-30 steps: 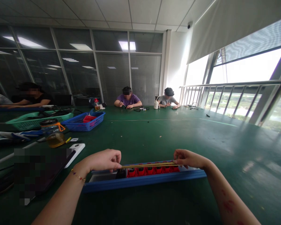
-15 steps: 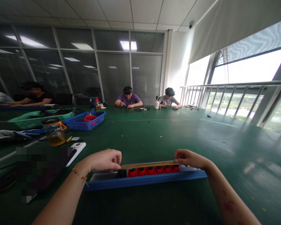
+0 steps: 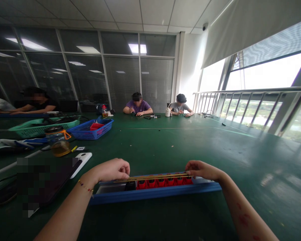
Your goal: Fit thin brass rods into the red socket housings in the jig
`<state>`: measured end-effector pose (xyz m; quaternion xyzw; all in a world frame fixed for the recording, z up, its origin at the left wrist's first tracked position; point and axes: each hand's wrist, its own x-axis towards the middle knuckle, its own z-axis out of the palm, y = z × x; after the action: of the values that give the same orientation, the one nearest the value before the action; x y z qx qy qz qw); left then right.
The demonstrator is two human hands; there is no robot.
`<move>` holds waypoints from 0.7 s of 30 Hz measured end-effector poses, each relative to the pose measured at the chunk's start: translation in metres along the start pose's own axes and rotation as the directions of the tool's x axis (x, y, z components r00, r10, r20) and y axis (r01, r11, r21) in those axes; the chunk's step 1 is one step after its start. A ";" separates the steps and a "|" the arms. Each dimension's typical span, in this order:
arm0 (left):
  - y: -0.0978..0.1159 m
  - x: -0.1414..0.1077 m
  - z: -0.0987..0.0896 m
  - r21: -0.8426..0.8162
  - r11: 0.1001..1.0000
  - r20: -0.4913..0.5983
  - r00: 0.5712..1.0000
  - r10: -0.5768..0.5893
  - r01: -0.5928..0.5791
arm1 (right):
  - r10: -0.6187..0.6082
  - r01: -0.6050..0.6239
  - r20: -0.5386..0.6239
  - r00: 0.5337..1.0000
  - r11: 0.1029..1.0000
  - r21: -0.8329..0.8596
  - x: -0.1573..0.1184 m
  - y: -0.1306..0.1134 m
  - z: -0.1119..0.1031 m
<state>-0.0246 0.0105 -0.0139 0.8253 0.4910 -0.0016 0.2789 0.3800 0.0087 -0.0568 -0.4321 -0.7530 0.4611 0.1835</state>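
Observation:
A few long, thin yellowish sticks point(image 3: 158, 176) lie nearly level above a long, narrow blue tray point(image 3: 165, 191). My left hand point(image 3: 112, 170) is closed in a pinch on them toward their left end, which pokes out a little beyond the fingers. At the right end, the thumb and fingers of my right hand point(image 3: 204, 170) pinch the same sticks. Below them in the tray stands a row of several red cup-like pieces point(image 3: 161, 183), with a black piece point(image 3: 130, 186) at the row's left. The sticks partly cover the tray's far side.
To my left are a dark tablet-like slab point(image 3: 47, 184), a white phone-like device point(image 3: 82, 164) and a jar of amber liquid point(image 3: 60, 147). Farther back stand a blue basket point(image 3: 90, 134) and a green basket point(image 3: 27, 130). Other people sit along the far side of the table.
My right hand has shifted slightly left, and my left hand has risen a touch. The sticks' left end now shows more beyond my left fingers.

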 end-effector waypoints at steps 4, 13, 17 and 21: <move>0.001 0.001 0.001 -0.001 1.000 -0.010 1.000 0.011 -0.011 | -0.009 0.009 0.003 1.000 1.000 0.018 0.001 0.000 0.000; 0.022 -0.013 -0.007 0.238 0.969 -0.241 0.963 0.122 -0.063 | -0.013 0.013 0.021 1.000 1.000 0.011 -0.001 -0.002 0.000; 0.030 -0.019 -0.016 0.296 0.955 -0.484 0.865 0.133 0.018 | -0.024 0.024 0.020 1.000 1.000 -0.004 -0.001 -0.002 0.000; 0.026 -0.024 -0.023 0.327 0.943 -0.622 0.766 0.165 0.063 | -0.002 0.003 0.010 1.000 0.999 -0.038 -0.001 -0.003 0.000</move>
<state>-0.0224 -0.0071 0.0241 0.8237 0.5262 0.2060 -0.0469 0.3791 0.0072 -0.0536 -0.4322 -0.7633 0.4485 0.1718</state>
